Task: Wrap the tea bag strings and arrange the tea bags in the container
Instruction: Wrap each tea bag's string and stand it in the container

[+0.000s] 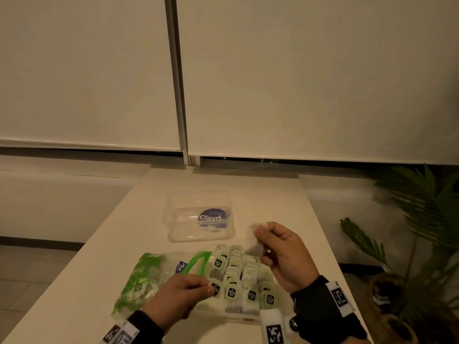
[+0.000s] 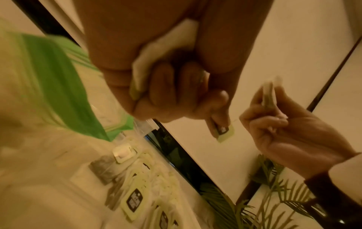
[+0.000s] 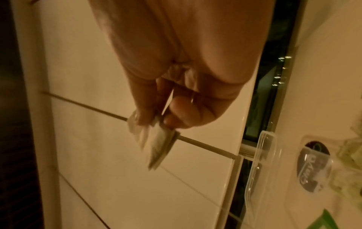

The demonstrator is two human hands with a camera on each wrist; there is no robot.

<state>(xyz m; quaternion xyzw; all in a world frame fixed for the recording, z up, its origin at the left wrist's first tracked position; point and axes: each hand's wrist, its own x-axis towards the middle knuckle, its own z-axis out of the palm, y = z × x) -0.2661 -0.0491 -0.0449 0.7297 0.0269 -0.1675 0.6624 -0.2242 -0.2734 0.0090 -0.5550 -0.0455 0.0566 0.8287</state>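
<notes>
My right hand [image 1: 260, 234] is raised above the table and pinches a white tea bag [image 1: 253, 242] between thumb and fingers; the right wrist view shows the tea bag [image 3: 156, 145] hanging below the fingertips. Lower and to the left, my left hand [image 1: 211, 289] pinches a small green tag [image 1: 215, 289] with a black label, the tag [image 2: 223, 131] sticking out under the thumb. A white slip [image 2: 166, 51] is tucked in that palm. Between the hands sits a clear container [image 1: 244, 317] with rows of tagged tea bags [image 1: 250, 294]. No string can be made out.
A clear plastic box [image 1: 198, 217] with a round blue label lies farther back on the white table [image 1: 285, 194]. A green-printed pouch [image 1: 146, 276] holding more tea bags lies at the left. A potted plant [image 1: 422, 232] stands off the table's right edge.
</notes>
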